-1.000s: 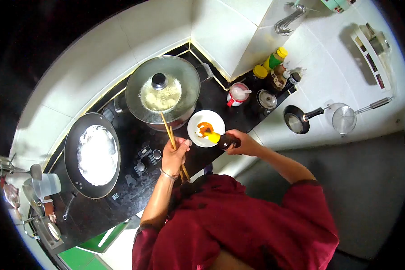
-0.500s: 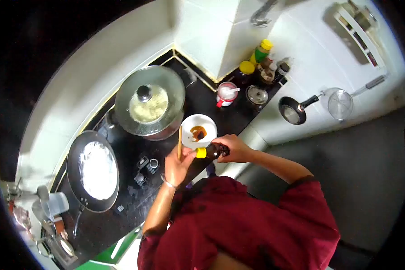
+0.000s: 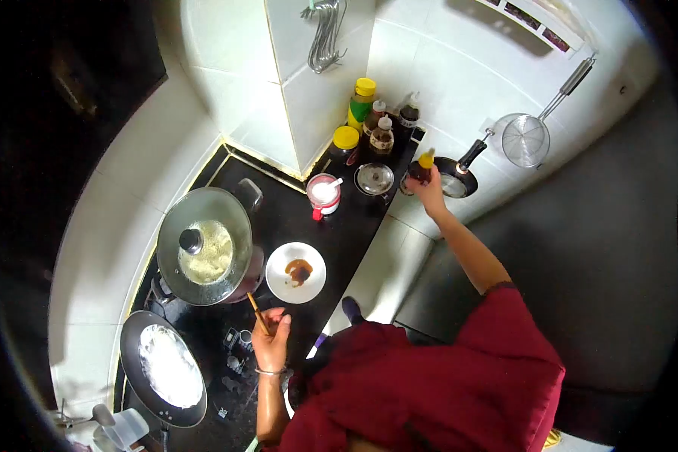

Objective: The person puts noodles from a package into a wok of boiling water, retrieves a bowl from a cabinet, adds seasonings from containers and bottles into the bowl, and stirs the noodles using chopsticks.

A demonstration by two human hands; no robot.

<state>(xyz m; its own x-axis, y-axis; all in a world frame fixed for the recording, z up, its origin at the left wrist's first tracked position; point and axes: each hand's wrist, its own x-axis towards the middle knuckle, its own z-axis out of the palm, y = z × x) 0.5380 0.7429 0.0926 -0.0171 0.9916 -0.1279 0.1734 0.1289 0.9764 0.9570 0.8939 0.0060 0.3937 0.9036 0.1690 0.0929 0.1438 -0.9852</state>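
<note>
My right hand (image 3: 431, 197) is wrapped round a small dark sauce bottle (image 3: 420, 172) with a yellow cap, upright near the far end of the black counter. In my left hand (image 3: 270, 345) are wooden chopsticks (image 3: 258, 313), slanting up toward the pot; whether there is one or two I cannot make out. Just beyond that hand sits a white bowl (image 3: 276, 288) with brown sauce and a darker clump in it. To its left a pot with a glass lid (image 3: 175, 260) shows pale food beneath the glass.
A frying pan (image 3: 132, 343) stands at the lower left. Behind the bowl are a red-and-white cup (image 3: 324, 197), a glass lid (image 3: 374, 179) and several condiment bottles (image 3: 381, 137). A small pan (image 3: 459, 182) and a strainer (image 3: 525, 141) hang on the wall.
My right hand has carried the bottle away from the bowl, up and right toward the condiment bottles. My left hand has let go of the yellow cap, keeping the chopsticks. The view has shifted.
</note>
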